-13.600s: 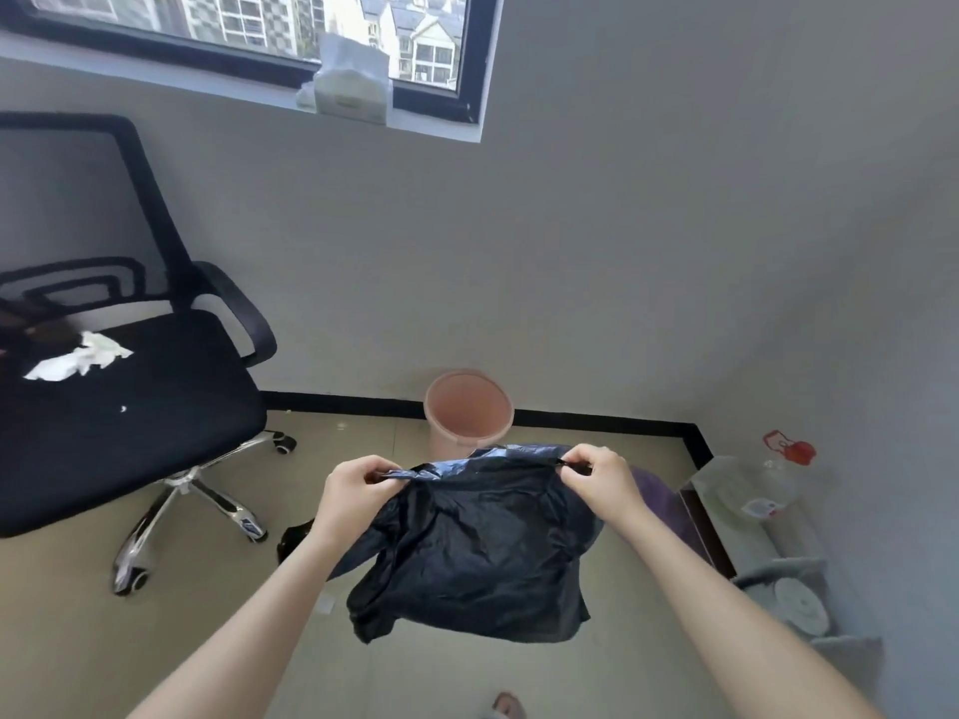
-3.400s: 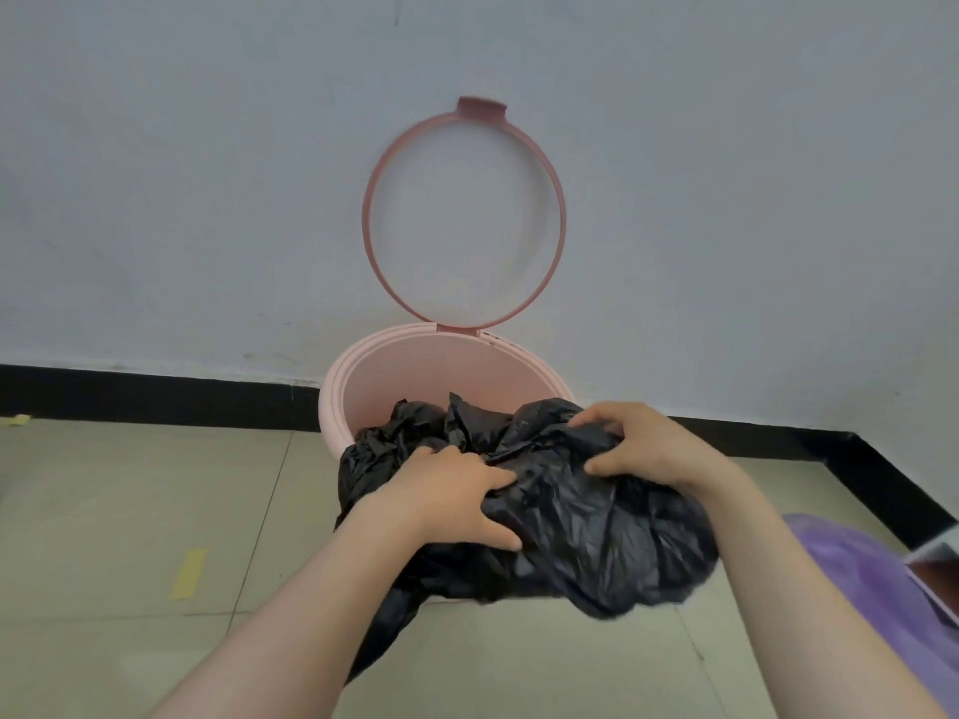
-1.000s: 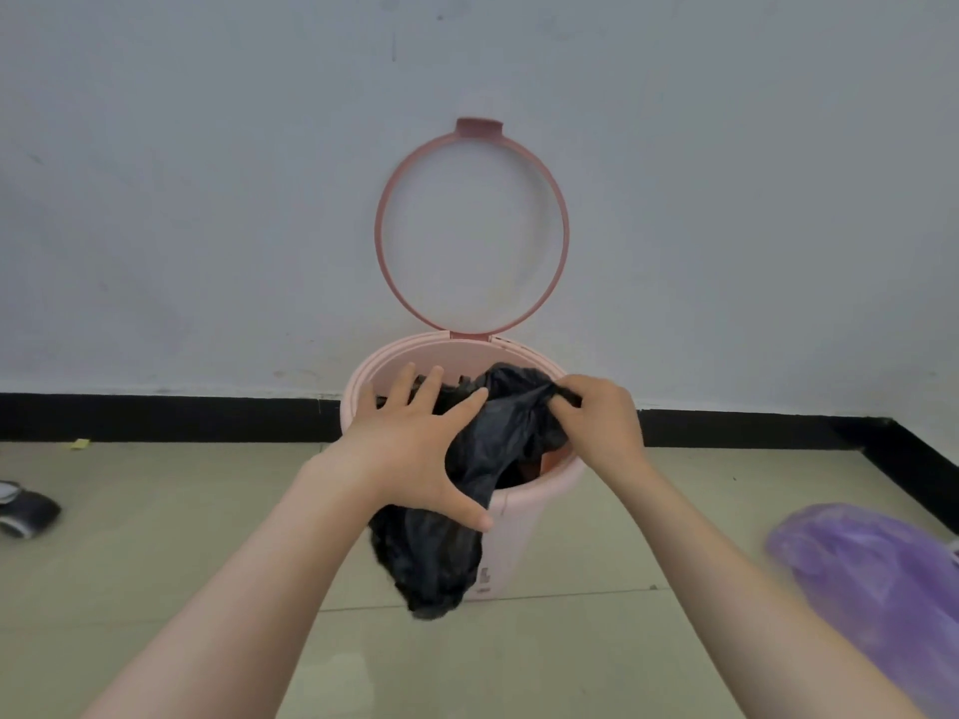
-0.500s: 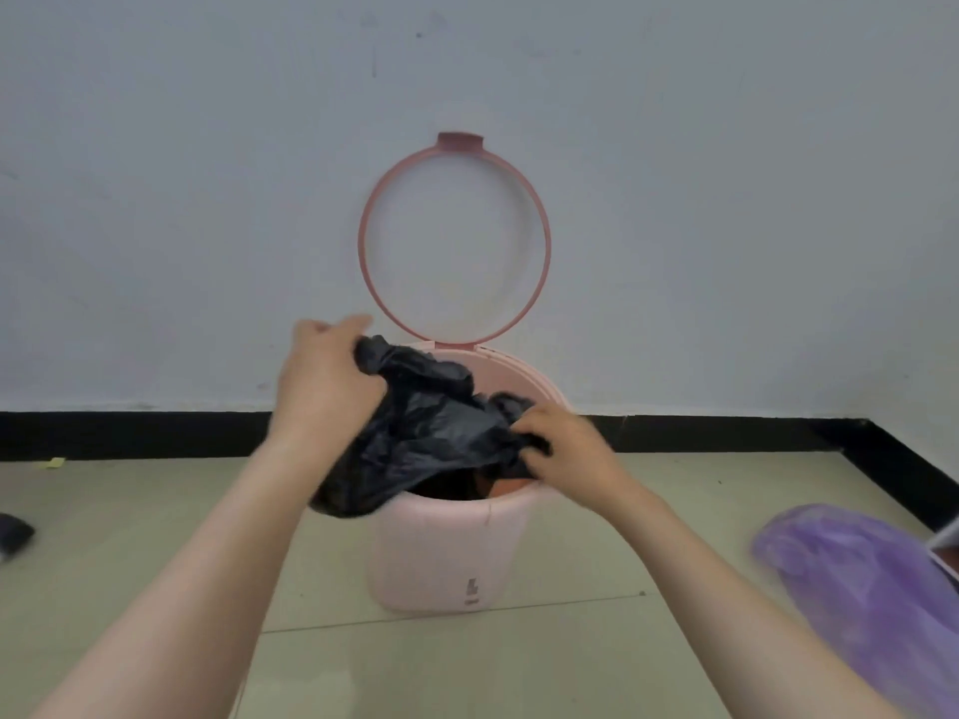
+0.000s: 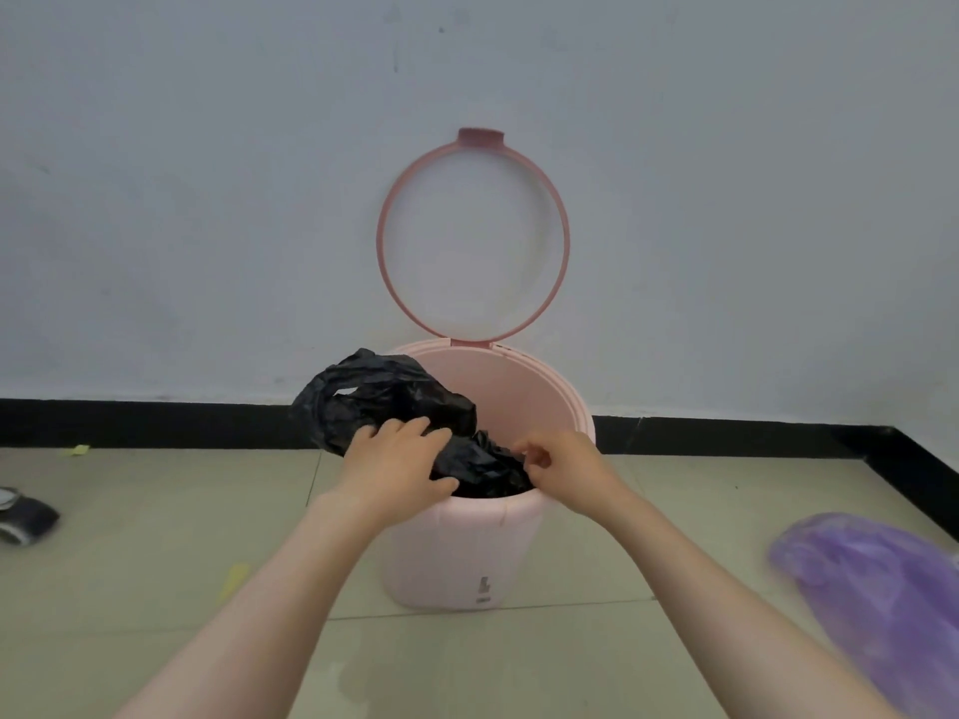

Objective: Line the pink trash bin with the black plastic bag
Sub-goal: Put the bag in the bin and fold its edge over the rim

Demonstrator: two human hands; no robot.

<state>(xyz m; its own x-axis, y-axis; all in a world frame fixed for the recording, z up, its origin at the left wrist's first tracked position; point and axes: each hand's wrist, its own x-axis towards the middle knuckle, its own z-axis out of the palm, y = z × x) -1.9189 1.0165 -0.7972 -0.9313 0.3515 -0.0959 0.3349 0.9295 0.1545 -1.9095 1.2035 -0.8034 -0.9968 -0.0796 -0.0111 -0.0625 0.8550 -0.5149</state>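
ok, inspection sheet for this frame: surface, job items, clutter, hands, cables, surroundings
Surface: tiled floor, a yellow scrap lying on it.
Job's things: pink bin upright by the wall, ring flipped up; black bag bunched, partly inside, partly hanging over the left rim, not yet spread.
Clutter: purple bag on the floor at right; dark object at left edge, cannot tell what.
Hands: left hand on the bag at the near rim; right hand pinching the bag's edge.
Cables: nothing seen.
Surroundings: plain wall, black baseboard.
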